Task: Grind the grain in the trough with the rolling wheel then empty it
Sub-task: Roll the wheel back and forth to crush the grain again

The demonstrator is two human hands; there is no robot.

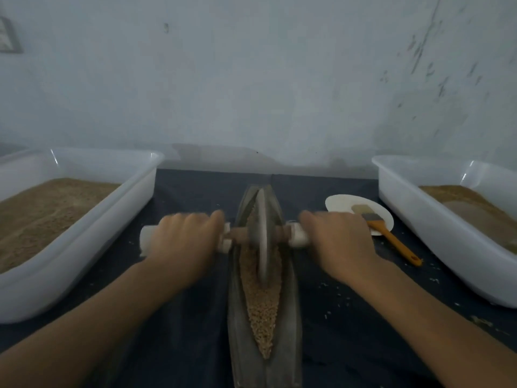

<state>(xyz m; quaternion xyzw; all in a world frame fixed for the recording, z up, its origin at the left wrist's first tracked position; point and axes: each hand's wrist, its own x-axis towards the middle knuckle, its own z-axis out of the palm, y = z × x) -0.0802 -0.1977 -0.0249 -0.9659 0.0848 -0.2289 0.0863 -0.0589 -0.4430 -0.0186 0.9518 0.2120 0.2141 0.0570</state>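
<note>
Both hands, left and right, are curled round the rolling wheel's axle. Grain in the trough is seen mostly whole, so grinding is judged early. Emptying is not yet done.

Small round white plate at two o'clock, orange-handled flat brush lying across it, dark blue table cover beneath, pale scuffed wall at twelve o'clock

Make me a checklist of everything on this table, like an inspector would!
Surface: dark cloth, scattered grains on it.
Job's things: trough holds grain; rolling wheel stands in it.
Clutter: two white tubs with brown meal; white plate; orange-handled brush lies partly on the plate.
Grips: left hand and right hand each grip a white axle handle.
Cables: nothing seen.
Surroundings: scuffed pale wall.
</note>
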